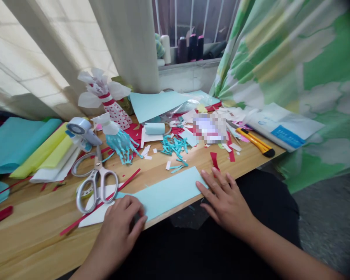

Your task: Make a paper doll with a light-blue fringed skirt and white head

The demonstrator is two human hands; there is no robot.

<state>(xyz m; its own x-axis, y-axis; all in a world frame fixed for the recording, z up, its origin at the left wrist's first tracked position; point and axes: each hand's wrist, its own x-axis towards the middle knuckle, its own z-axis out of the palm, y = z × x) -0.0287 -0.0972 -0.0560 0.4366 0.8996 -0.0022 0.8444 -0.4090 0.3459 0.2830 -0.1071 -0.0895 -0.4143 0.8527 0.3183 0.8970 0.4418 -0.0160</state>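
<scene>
A light blue paper strip point(169, 190) lies flat along the front edge of the wooden table. My left hand point(124, 217) is at its left end, fingers curled and thumb close to the index finger at the paper's near edge; the fingertips are partly hidden. Flat and spread, my right hand point(225, 194) rests with its fingertips on the strip's right end. Just beyond my left hand lie white-handled scissors point(97, 181), a narrow red paper strip point(105, 204) and a white paper piece point(90, 219).
Blue paper shreds point(175, 146) and scraps litter the table's middle. Behind them stand a dotted paper figure point(113, 107) and a blue-fringed one point(119, 142). A yellow box cutter point(255, 142) lies right, beside a white plastic packet point(282, 124). Folded coloured papers point(43, 147) lie left.
</scene>
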